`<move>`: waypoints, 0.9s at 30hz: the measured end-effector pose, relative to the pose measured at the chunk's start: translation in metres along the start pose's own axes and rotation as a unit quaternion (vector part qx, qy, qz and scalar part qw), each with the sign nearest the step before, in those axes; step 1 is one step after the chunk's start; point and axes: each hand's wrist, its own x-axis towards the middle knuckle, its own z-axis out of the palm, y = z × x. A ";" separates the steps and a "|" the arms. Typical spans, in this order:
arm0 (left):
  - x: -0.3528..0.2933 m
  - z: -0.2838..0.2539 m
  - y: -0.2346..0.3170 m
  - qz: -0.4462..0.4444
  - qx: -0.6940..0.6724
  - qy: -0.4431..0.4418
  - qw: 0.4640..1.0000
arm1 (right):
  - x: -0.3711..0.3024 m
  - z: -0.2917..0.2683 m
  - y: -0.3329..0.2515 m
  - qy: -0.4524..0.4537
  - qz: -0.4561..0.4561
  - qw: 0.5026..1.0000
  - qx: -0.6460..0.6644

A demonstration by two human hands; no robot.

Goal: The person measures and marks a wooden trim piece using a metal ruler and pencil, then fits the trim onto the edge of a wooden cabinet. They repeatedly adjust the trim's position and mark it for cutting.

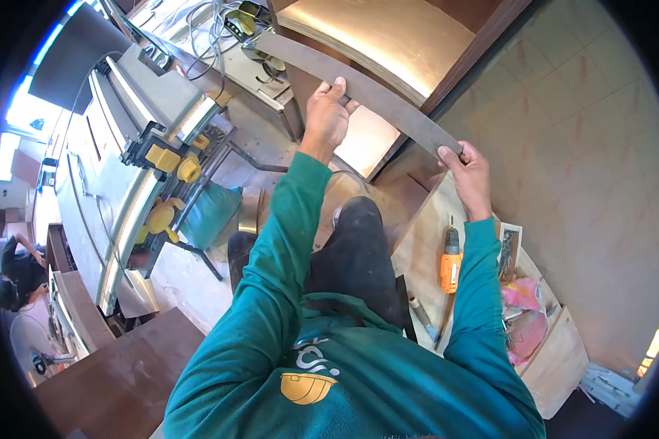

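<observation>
A long, narrow grey-brown strip [377, 95] stretches at a slant in front of me, its far end up to the left and its near end to the right. My left hand [328, 117] is closed on its lower edge around the middle, thumb on top. At the right end, my right hand [467, 175] pinches the strip with the thumb over its face. The fingers behind the strip are partly hidden. Beyond it stands a brown cabinet [476, 51] with a shiny tan panel [381, 36] inside.
An orange cordless drill [450, 267] lies on a wooden board by my right forearm, near a pink bag [527, 311]. Left stands a table saw [102, 168] with yellow knobs; a cluttered bench [252, 77] is behind. Another person [18, 267] works at far left. A brown panel [124, 373] lies lower left.
</observation>
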 end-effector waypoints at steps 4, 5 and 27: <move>0.006 -0.009 0.006 0.014 0.013 -0.003 1.000 | 0.001 0.006 -0.006 0.017 0.032 0.999 0.019; 0.009 -0.008 0.006 0.014 0.011 -0.003 1.000 | 0.003 0.006 -0.001 0.027 0.015 0.999 0.015; 0.144 -0.038 0.066 0.051 0.197 0.074 0.976 | 0.018 0.013 0.010 0.151 -0.030 0.980 -0.129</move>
